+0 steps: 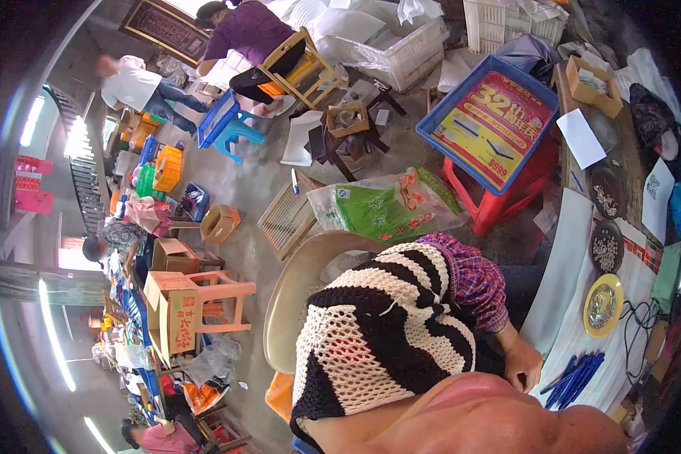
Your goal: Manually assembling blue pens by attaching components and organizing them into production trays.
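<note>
My left hand (523,365), in a plaid sleeve, bends over the edge of the white-covered worktable (545,321). Its fingers are curled. What they hold, if anything, is hidden. Close beside it lies a bunch of blue pens (573,382). A yellow dish (589,321) of small shiny pieces stands a little farther along the table. Past that is a dark dish (598,266) with small pale pieces, then another dark dish (598,175) holding small parts. My right hand does not show; my face and neck fill the lower part of the view.
A black cable (643,325) curls beside the yellow dish. A blue tray (431,125) rests on a red stool (477,198). On the floor lie a wooden crate (284,219) and a green plastic bag (363,204). Several people work among boxes and stools behind me.
</note>
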